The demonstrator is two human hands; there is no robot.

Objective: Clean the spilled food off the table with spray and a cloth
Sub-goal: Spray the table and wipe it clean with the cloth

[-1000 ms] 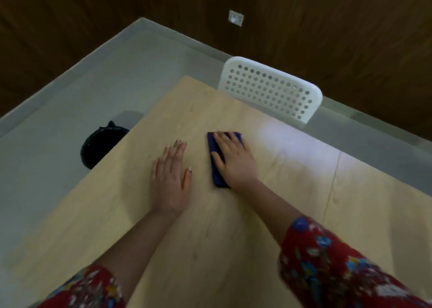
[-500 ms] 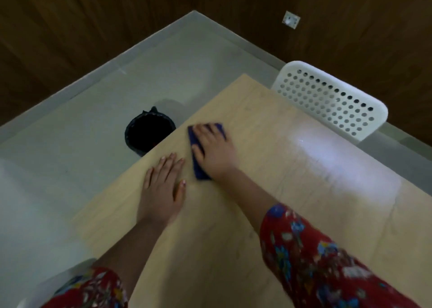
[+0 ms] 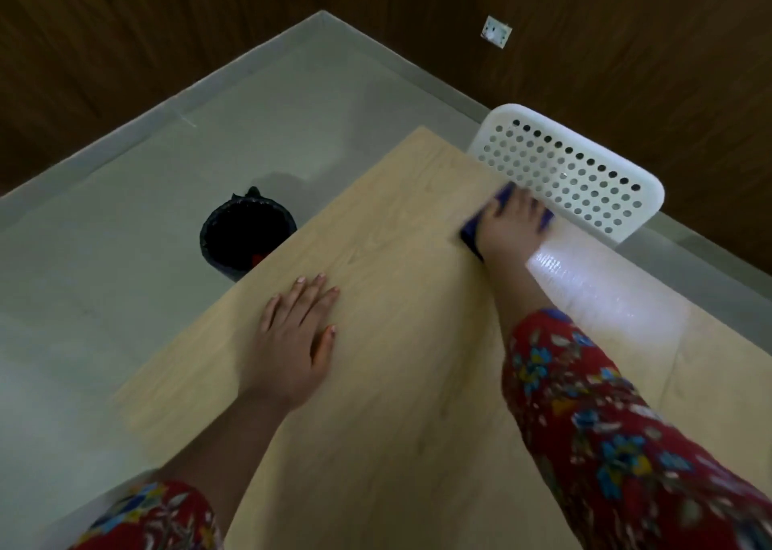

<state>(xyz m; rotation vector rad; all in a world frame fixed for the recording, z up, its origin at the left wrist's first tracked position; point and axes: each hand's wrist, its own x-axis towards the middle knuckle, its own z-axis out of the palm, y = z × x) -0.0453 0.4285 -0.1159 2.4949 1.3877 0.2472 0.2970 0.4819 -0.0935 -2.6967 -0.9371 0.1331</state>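
A folded dark blue cloth (image 3: 472,230) lies on the light wooden table (image 3: 397,299) near its far edge, mostly covered by my right hand (image 3: 511,228), which presses flat on it with straight fingers. My left hand (image 3: 294,336) rests palm down on the table near the left edge, fingers straight, holding nothing. A wet shiny streak (image 3: 585,282) shows on the table just right of my right forearm. No spray bottle and no food are in view.
A white perforated plastic chair back (image 3: 572,173) stands just behind the table's far edge, close to my right hand. A black-lined waste bin (image 3: 246,236) sits on the grey floor left of the table. Dark wood-panelled walls enclose the corner.
My right hand has slid the cloth from beside my left hand away to the far edge by the chair. My left hand stayed flat on the table.
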